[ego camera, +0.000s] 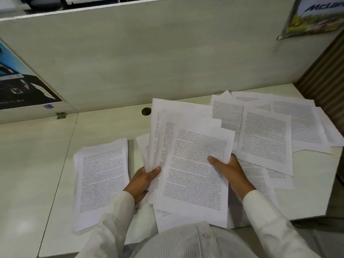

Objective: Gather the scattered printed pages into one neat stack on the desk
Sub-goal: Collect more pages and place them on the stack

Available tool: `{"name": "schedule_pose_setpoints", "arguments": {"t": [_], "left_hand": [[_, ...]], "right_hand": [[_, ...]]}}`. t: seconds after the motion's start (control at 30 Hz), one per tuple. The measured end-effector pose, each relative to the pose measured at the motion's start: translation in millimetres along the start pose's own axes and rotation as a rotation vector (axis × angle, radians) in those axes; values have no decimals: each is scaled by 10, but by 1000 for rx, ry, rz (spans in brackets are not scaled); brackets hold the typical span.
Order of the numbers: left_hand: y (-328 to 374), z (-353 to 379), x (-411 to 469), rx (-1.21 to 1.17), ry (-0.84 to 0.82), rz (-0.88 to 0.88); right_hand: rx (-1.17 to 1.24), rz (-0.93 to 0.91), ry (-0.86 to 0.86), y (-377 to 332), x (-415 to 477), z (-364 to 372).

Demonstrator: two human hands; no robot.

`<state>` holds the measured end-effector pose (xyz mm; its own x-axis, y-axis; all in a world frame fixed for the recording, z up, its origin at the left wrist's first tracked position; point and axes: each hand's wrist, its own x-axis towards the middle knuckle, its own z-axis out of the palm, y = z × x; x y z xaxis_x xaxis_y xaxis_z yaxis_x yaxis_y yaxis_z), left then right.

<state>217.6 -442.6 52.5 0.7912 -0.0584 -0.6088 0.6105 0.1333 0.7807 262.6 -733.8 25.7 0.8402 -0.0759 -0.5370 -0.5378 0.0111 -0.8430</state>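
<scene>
A loose, fanned bundle of printed pages (191, 164) is held up over the middle of the desk (104, 127). My left hand (143, 181) grips its left edge, thumb on top. My right hand (230, 174) grips its right side, thumb on the top sheet. A thick stack of printed pages (101, 179) lies flat on the desk to the left of my left hand, its edges slightly uneven. Several scattered pages (270, 131) overlap one another on the right part of the desk, and more sheets lie under the held bundle.
A pale partition wall (149, 58) rises behind the desk, with a round cable hole (146, 111) at its foot. Posters hang at the left (20, 84) and top right (316, 17). The desk ends at the right by a ribbed brown panel (323, 75).
</scene>
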Motion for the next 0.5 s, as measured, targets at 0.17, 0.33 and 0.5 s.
{"name": "schedule_pose_setpoints", "arguments": {"t": [0.17, 0.33, 0.5], "left_hand": [[136, 181, 73, 348, -63, 73], [270, 158, 186, 260, -87, 106], [466, -15, 133, 133, -96, 124]], "right_hand": [[214, -87, -144, -126, -38, 170], [127, -114, -176, -239, 5, 334], [151, -188, -185, -435, -54, 253]]}}
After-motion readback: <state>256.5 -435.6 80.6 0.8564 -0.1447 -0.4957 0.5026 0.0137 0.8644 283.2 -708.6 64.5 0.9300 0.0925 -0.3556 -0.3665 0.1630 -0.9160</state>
